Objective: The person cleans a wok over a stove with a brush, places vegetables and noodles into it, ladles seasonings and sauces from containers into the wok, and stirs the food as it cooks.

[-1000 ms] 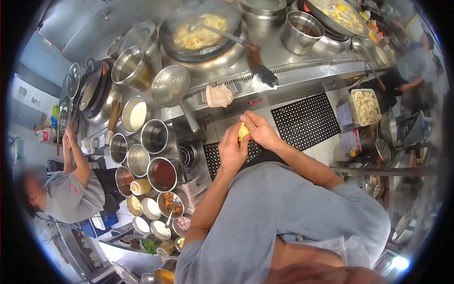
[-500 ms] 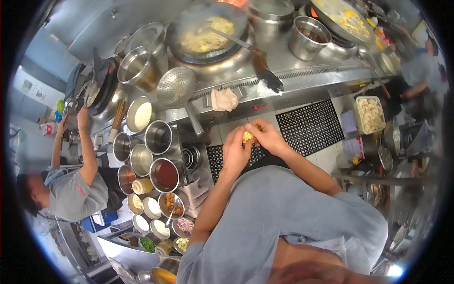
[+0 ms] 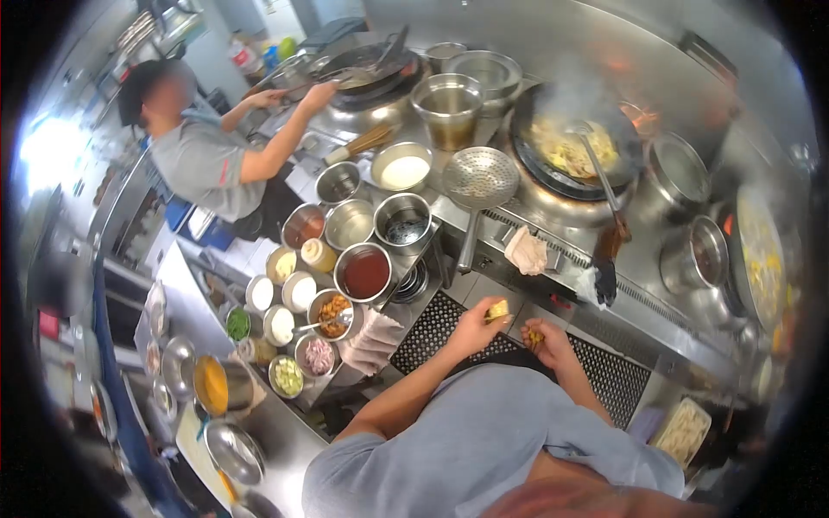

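Observation:
My left hand [image 3: 477,328] is closed on a yellow food piece [image 3: 497,310], which shows at its fingertips. To its right, my right hand [image 3: 551,345] is closed around small yellowish bits [image 3: 534,336], too small to name. The hands are apart, in front of my body and below the stove's front edge. Above them a folded cloth [image 3: 526,251] lies on the stove edge. A ladle with a dark handle [image 3: 607,250] rests in a steaming wok of food [image 3: 573,148]. The perforated strainer [image 3: 480,178] lies to the left of the wok.
Metal pots of sauces [image 3: 363,272] and small bowls of ingredients [image 3: 317,355] crowd the counter at left. A co-worker [image 3: 207,155] holds utensils over another wok [image 3: 367,71]. Black mats [image 3: 617,380] cover part of the floor. More pots [image 3: 693,253] stand at right.
The view has swung left. My hands, together before, have separated; the yellow food now shows in my left hand and bits show in my right.

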### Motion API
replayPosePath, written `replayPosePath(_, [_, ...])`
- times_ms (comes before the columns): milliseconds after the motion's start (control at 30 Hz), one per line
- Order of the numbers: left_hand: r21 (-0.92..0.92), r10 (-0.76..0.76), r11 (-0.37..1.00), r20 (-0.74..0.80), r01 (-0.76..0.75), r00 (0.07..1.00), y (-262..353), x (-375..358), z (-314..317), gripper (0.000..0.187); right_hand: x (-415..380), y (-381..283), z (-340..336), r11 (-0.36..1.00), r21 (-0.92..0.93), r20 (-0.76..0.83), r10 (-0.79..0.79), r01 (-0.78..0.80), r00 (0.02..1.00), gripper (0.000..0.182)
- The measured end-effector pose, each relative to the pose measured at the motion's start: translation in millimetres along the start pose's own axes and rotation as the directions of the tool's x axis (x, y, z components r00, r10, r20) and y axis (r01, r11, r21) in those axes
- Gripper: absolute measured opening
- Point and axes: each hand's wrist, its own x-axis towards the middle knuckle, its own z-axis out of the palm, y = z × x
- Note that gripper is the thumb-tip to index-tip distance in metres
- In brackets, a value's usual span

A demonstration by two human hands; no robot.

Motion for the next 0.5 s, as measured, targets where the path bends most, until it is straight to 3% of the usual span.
replayPosePath(67, [0.084, 0.044, 0.996, -0.103, -0.035, 0.994, -19.0, -7.8, -2.0, 0.039, 3.3, 4.0, -25.1, 0.999, -0.015, 0.120, 0.051, -0.050, 0.991, 0.015])
replayPosePath(133, [0.172, -0.111, 0.975, -0.166, 0.140, 0.980, -24.6, -21.0, 2.2, 0.040, 4.1, -0.5, -46.8, 0.972, -0.092, 0.029, 0.220, -0.217, 0.975, 0.015])
replayPosePath(267, [0.174, -0.262, 0.928, -0.329, 0.331, 0.907, -21.2, -50.8, 34.2, 0.043, 12.3, -23.5, -87.4, 0.935, -0.130, 0.049, 0.339, -0.330, 0.940, 0.016])
replayPosePath(367, [0.116, -0.392, 0.864, -0.454, 0.490, 0.800, -27.2, -80.6, 65.5, 0.048, 18.8, -36.9, -98.7, 0.887, -0.279, 0.017, 0.388, -0.368, 0.921, 0.020])
replayPosePath(433, [0.087, -0.388, 0.857, -0.538, 0.507, 0.748, -8.8, -105.0, 82.8, 0.048, 37.2, -34.2, -102.8, 0.828, -0.375, 0.079, 0.476, -0.416, 0.876, 0.020])
replayPosePath(500, [-0.003, -0.453, 0.817, -0.623, 0.577, 0.638, 10.6, -138.0, 100.3, 0.047, 52.6, -28.7, -98.7, 0.761, -0.501, 0.153, 0.548, -0.413, 0.823, 0.024])
